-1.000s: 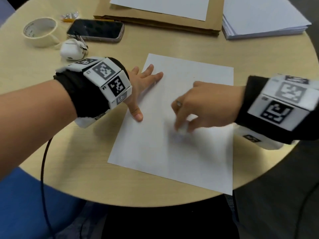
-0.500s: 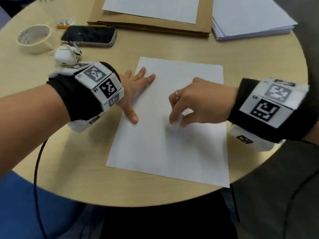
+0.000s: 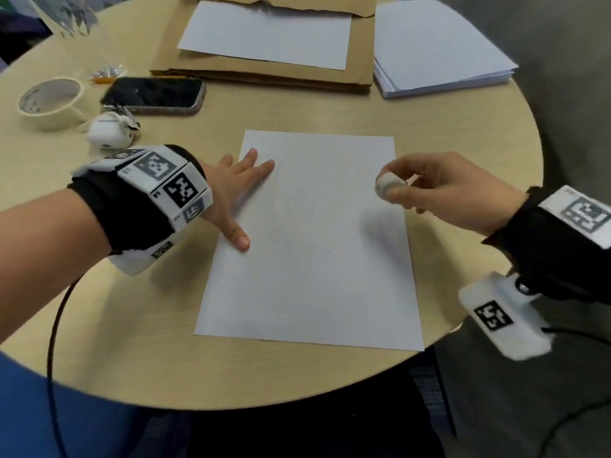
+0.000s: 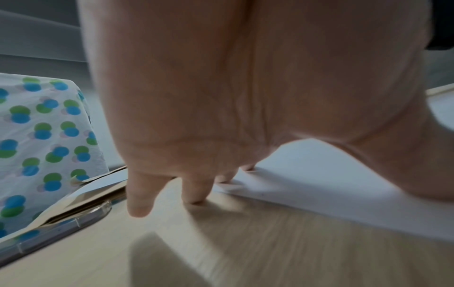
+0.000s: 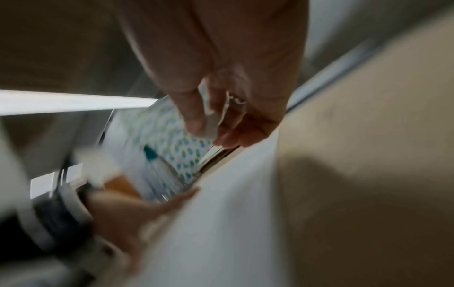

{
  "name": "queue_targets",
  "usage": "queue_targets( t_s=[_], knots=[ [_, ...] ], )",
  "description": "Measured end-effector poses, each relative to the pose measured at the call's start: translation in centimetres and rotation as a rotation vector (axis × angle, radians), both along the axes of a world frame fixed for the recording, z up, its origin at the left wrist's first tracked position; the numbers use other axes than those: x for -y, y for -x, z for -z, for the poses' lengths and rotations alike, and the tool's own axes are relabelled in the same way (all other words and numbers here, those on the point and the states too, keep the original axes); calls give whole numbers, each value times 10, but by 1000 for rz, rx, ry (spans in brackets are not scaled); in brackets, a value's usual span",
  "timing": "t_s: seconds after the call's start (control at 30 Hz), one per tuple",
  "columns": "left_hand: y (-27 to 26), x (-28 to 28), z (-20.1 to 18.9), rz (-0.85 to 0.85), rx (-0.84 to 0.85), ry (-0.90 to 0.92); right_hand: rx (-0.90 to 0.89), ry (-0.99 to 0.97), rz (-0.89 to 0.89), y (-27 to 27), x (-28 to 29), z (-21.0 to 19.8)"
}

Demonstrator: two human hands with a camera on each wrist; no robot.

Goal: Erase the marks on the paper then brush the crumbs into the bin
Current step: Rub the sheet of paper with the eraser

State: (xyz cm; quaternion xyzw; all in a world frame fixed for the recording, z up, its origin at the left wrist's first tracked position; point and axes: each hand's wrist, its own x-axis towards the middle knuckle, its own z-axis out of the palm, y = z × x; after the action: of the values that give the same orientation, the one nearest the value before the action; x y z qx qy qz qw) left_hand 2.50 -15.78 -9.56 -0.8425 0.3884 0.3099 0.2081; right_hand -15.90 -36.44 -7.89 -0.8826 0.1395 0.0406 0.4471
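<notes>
On the round bench (image 3: pixel 330 385), our sheet of paper (image 3: pixel 314 259) lies nearest us, its lower edge close to the bench rim. Our left hand (image 3: pixel 231 193) lies spread flat, thumb and fingertips pressing the paper's left edge. Our right hand (image 3: pixel 439 190) hovers above the paper's right edge, thumb and fingers pinching a small white eraser (image 3: pixel 388 186). Farther back sit a white earbud case (image 3: pixel 109 133), a roll of tape (image 3: pixel 49 100) and a dark phone (image 3: pixel 155 94). Beyond them lie a brown envelope (image 3: pixel 264 77) carrying a white sheet, and a stack of paper (image 3: pixel 439 51).
</notes>
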Motion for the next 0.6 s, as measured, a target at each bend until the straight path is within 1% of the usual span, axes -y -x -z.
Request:
queue_targets(
  t_s=[0.03, 0.07, 0.1, 0.17, 0.2, 0.27, 0.33, 0.37, 0.4, 0.43, 0.47, 0.5, 0.53, 0.57, 0.6],
  knots=[
    [1, 0, 0, -5, -2, 5, 27, -241, 145, 0, -3, 2],
    [2, 0, -1, -11, -4, 9, 33, -479, 248, 0, -10, 3],
    [3, 1, -1, -16, -6, 14, 31, -696, 311, -1, -21, 4],
    [4, 2, 0, -25, -10, 23, -11, -1025, 349, -4, -49, 9],
    [4, 2, 1, -29, -11, 30, -55, -1139, 328, -5, -65, 13],
    [4, 1, 2, -35, -12, 43, -141, -1299, 262, -4, -96, 23],
    [5, 0, 2, -39, -16, 50, -162, -1346, 257, -2, -112, 32],
    [5, -1, 2, -42, -17, 52, -125, -1336, 302, -2, -111, 34],
    [5, -2, 2, -45, -16, 54, -42, -1309, 396, -3, -104, 35],
    [6, -3, 3, -46, -15, 58, 74, -1258, 533, -5, -91, 36],
    [6, -4, 3, -48, -14, 65, 201, -1157, 696, -7, -75, 35],
    [6, -5, 3, -50, -16, 72, 307, -1010, 854, -8, -59, 31],
    [7, -5, 3, -53, -20, 81, 365, -863, 967, -6, -46, 28],
    [8, -6, 4, -56, -23, 89, 389, -791, 1011, -4, -38, 25],
    [8, -6, 3, -59, -24, 97, 395, -815, 992, -2, -38, 22]
  ],
)
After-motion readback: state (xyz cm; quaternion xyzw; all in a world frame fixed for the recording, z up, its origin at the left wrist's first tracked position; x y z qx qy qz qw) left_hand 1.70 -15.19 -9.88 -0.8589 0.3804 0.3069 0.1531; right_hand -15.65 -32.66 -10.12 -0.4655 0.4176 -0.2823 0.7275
